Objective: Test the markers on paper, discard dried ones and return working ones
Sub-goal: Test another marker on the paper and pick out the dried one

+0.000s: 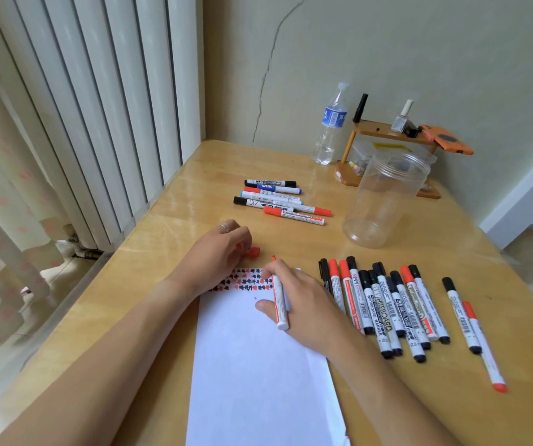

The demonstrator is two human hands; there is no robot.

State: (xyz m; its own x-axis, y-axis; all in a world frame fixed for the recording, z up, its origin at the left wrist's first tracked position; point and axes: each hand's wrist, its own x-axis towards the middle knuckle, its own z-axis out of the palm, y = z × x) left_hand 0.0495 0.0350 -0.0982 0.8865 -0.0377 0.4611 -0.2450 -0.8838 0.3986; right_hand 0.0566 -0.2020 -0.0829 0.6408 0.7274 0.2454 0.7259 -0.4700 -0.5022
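Observation:
My right hand (303, 307) grips an uncapped red marker (279, 300), tip pointing away, over the top of a white paper sheet (258, 365) with a printed red-and-black band along its top edge. My left hand (218, 252) rests at the sheet's top left corner and pinches the red cap (254, 251). A row of several capped red and black markers (387, 307) lies right of the sheet. Another group of several markers (281, 201) lies farther back. A clear plastic jar (384, 201) stands empty behind the row.
A water bottle (329, 123) and a small wooden shelf (387, 149) with small items stand at the back by the wall. Two more markers (471, 329) lie at the far right. A radiator (82, 107) runs along the wooden table's (130, 317) left edge.

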